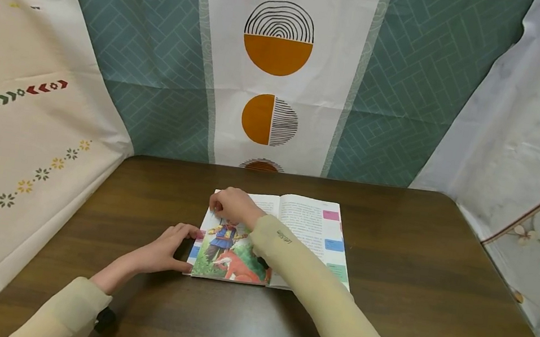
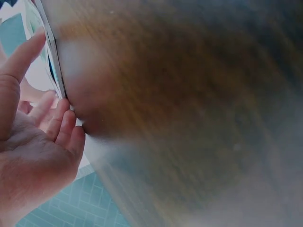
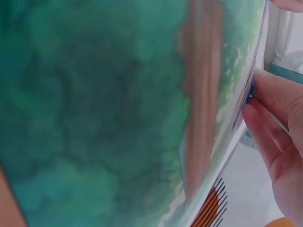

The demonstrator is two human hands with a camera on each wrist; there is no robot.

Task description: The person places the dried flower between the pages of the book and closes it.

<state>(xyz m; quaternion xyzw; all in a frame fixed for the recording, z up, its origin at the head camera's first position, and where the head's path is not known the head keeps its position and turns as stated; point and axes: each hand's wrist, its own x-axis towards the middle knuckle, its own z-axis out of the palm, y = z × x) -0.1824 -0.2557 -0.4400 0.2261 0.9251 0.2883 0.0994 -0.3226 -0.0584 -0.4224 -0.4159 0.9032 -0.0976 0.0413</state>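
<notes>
An open book lies on the table. Its left page carries a color picture of a figure in blue beside a fox; the right page is printed with text. My left hand is at the book's left side, thumb near the lower corner and fingers farther up. In the left wrist view, its thumb and fingertips touch the book's edge. Over the upper part of the left page, my right hand bends downward. The right wrist view shows its fingertips right at the picture's far side, slightly apart.
Colored tabs, such as a blue tab, line the book's outer margins. A brown wooden table extends around it. Patterned fabric hangs behind and along both sides. My right forearm crosses over the book's lower middle.
</notes>
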